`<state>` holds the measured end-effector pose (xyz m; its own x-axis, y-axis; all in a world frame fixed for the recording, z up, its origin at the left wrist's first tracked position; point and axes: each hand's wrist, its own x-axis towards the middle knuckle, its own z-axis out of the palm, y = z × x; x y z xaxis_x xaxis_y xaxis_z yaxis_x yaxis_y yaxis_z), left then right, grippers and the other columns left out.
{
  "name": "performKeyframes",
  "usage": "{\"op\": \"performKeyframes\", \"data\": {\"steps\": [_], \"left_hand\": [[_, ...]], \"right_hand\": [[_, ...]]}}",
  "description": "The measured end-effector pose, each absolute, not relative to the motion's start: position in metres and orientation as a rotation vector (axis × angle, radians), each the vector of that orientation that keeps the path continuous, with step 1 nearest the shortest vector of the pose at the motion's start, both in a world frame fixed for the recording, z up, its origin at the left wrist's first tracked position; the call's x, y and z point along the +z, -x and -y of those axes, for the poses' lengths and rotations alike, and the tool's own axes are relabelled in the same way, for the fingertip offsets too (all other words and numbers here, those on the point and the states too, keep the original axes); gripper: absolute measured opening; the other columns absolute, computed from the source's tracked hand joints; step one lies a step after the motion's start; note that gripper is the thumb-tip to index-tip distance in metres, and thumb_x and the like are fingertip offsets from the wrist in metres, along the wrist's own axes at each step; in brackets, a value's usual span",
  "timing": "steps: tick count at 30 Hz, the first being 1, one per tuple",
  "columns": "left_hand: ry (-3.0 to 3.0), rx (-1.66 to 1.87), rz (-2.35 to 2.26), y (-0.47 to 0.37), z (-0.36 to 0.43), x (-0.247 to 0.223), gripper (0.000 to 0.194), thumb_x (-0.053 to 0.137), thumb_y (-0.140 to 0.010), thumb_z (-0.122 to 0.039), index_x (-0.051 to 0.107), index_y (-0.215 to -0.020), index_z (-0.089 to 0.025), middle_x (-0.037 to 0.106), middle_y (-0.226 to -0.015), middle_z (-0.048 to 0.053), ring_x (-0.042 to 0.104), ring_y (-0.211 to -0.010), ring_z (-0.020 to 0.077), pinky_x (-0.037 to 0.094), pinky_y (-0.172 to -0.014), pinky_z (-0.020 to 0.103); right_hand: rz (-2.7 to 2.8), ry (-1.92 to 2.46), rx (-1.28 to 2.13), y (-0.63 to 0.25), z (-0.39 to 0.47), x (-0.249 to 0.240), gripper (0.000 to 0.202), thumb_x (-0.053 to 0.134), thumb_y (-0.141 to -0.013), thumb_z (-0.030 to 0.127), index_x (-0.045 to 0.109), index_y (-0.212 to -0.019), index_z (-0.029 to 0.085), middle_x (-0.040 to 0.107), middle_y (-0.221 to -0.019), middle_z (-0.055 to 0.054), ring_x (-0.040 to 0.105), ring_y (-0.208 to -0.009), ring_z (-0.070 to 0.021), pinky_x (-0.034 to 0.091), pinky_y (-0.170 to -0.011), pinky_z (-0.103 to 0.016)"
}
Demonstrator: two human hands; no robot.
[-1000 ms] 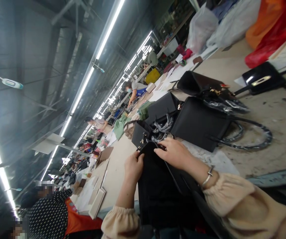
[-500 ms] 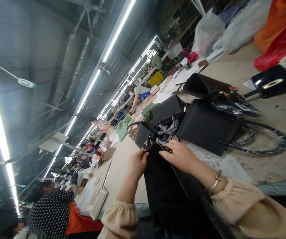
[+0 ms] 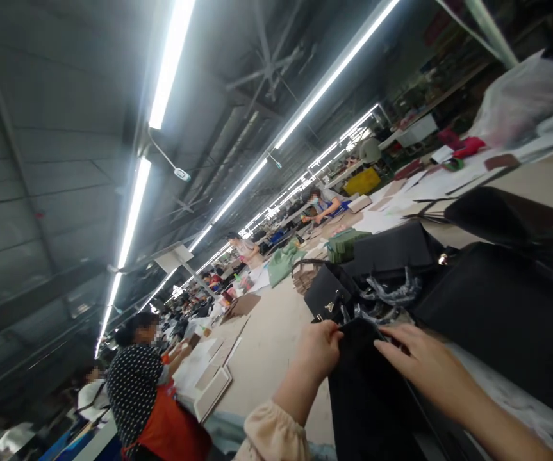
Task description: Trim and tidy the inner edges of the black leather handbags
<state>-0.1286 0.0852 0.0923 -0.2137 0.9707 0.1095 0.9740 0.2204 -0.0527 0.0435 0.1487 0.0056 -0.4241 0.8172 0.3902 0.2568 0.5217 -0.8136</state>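
Your view has swung left and upward since the earlier frame, so hands and bag sit farther right in the picture and your right sleeve has slipped out of sight. You have bare tabletop (image 3: 276, 333) to the left of your left hand (image 3: 318, 349), bounded by a pale panel (image 3: 213, 390) near the edge. On your right, a large black bag (image 3: 507, 326) crowds the room, with plastic-wrapped handles (image 3: 396, 288) just beyond your fingertips. Your left wrist bends inward, its fingers pinching the rim of the black bag (image 3: 372, 403). Your right hand (image 3: 418, 355) reaches in palm-down against the rim's other side; you cannot tell how firmly it closes. The held bag hangs below and between both hands.
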Motion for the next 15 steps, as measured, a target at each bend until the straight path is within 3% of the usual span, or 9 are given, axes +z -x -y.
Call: {"op": "performKeyframes", "data": {"steps": [8,15], "left_hand": [[1.718,0.251,2.446,0.132,-0.073,0.101,0.026,0.048,-0.083,-0.033,0.07,-0.082,-0.019,0.071,-0.085,0.008,0.066,-0.08,0.0219,0.048,-0.068,0.027],[1.675,0.283,2.411,0.128,-0.072,0.093,0.031,0.042,-0.087,-0.035,0.069,-0.09,-0.019,0.071,-0.09,0.01,0.065,-0.086,0.0248,0.049,-0.074,0.033]], "right_hand": [[1.99,0.844,0.872,-0.037,-0.144,0.003,0.045,0.042,-0.084,0.05,0.066,-0.106,0.02,0.064,-0.106,-0.009,0.062,-0.092,-0.026,0.047,-0.088,-0.04],[1.967,0.849,0.879,-0.036,-0.145,0.0,0.047,0.041,-0.085,0.051,0.066,-0.108,0.018,0.064,-0.106,-0.011,0.062,-0.093,-0.0263,0.046,-0.09,-0.041]]}}
